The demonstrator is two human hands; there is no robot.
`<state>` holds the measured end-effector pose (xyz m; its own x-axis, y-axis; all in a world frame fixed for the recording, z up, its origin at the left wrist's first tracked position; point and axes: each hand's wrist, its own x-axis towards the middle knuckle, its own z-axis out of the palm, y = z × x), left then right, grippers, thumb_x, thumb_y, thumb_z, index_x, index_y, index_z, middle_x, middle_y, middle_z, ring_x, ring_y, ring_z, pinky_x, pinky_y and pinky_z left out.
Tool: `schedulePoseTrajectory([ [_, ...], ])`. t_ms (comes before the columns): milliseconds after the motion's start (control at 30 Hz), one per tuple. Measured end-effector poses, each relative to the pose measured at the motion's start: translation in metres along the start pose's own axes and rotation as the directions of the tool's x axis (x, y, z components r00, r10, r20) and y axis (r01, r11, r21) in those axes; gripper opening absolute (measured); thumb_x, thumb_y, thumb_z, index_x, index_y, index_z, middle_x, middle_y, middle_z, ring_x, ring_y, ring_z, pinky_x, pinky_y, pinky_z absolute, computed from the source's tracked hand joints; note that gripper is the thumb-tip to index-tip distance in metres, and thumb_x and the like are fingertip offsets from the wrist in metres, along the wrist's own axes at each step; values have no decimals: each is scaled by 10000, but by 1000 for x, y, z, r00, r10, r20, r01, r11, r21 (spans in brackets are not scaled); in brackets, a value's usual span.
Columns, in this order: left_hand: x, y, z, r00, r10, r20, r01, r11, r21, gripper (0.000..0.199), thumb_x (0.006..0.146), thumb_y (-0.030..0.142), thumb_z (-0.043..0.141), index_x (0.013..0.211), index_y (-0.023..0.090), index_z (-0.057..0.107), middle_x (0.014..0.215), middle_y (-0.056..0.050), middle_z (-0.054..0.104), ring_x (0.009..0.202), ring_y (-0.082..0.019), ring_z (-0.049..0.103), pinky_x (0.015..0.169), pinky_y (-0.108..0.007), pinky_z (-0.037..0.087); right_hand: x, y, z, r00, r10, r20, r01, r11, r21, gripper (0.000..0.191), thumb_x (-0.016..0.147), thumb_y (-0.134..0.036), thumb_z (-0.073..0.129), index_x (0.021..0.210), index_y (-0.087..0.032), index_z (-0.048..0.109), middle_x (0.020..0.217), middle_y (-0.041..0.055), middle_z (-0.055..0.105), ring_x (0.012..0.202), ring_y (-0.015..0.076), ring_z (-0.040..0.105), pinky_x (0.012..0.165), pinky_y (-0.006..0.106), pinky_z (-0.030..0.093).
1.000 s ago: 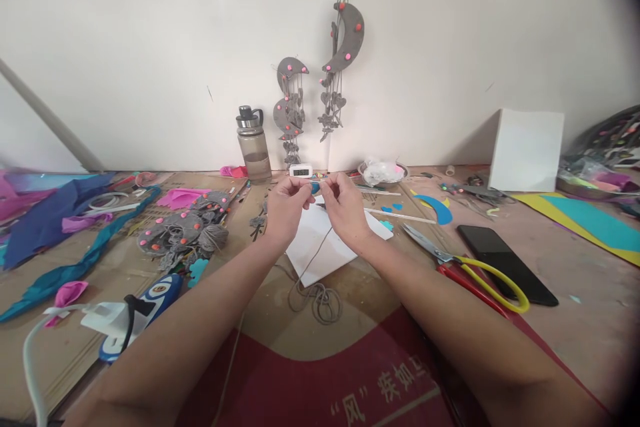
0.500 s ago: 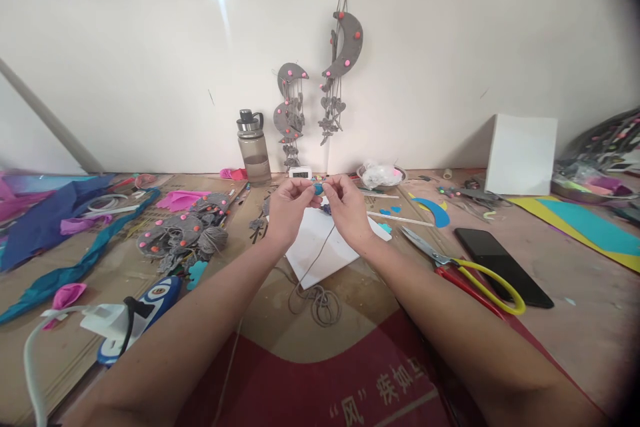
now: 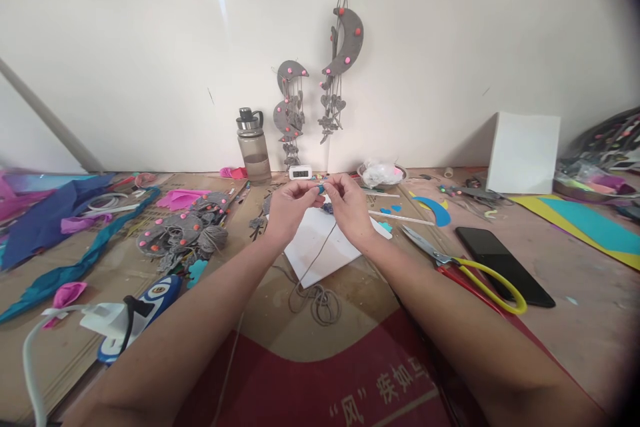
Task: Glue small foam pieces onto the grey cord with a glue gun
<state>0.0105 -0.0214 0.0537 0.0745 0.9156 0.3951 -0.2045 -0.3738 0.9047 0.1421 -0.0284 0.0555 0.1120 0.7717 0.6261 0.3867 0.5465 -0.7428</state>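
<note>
My left hand (image 3: 291,205) and my right hand (image 3: 347,203) meet above a white sheet (image 3: 320,250). Between their fingertips they pinch a small blue piece (image 3: 321,189), mostly covered by the fingers, so its exact kind does not show. Both hands are closed on it. Beneath the right hand a dark bluish bit (image 3: 327,208) lies partly hidden. A thin grey cord (image 3: 320,250) runs down over the sheet from near the right hand and ends in a loose coil (image 3: 323,305) on the cardboard.
Scissors with yellow handles (image 3: 465,267) and a black phone (image 3: 505,267) lie at the right. Grey crescents with pink beads (image 3: 185,233) and a power strip (image 3: 145,310) are at the left. A water bottle (image 3: 254,150) stands by the wall, near hanging crescent ornaments (image 3: 349,47).
Fingers of both hands have shifted slightly around the blue piece, which is now more covered. The camera view has moved a little; the rest lies as before.
</note>
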Motion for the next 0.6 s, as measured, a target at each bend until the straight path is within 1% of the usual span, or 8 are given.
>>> schedulePoseTrajectory([
  [133,2,0,-1,1000,-7,-22,7,1000,7,215,734,326,706,824,130,697,758,-48,697,638,-126,654,672,-288,559,-2,1,0,999,-44,-4,44,998,-42,79,862,-268,498,887,-202,532,788,7,557,710,154,493,696,310,404],
  [233,4,-1,-3,999,-14,-36,14,1000,-5,230,732,333,710,836,128,702,750,-49,697,639,-125,655,668,-287,562,-3,1,-1,989,-147,-3,145,982,-125,72,859,-222,499,925,-208,525,863,26,555,770,163,498,713,315,409],
  [333,4,-1,-3,999,-22,-46,21,1000,-12,233,720,335,723,822,126,702,735,-50,695,632,-128,655,666,-293,566,-3,0,-2,975,-222,-1,219,960,-177,43,866,-201,492,889,-212,526,918,45,563,823,172,507,722,320,414],
  [467,2,2,-2,999,-15,-36,15,1000,18,232,733,341,709,827,129,700,750,-52,698,635,-128,654,669,-301,569,-4,-1,-3,976,-215,-13,209,958,-196,38,884,-224,496,871,-207,527,878,38,561,801,168,512,724,319,414],
  [600,-1,4,0,999,2,-35,-1,1000,29,236,733,352,705,811,129,687,759,-53,694,640,-138,659,670,-314,570,-4,-1,-3,977,-211,-20,202,957,-206,58,899,-242,484,878,-200,518,879,38,555,796,163,509,727,317,411],
])
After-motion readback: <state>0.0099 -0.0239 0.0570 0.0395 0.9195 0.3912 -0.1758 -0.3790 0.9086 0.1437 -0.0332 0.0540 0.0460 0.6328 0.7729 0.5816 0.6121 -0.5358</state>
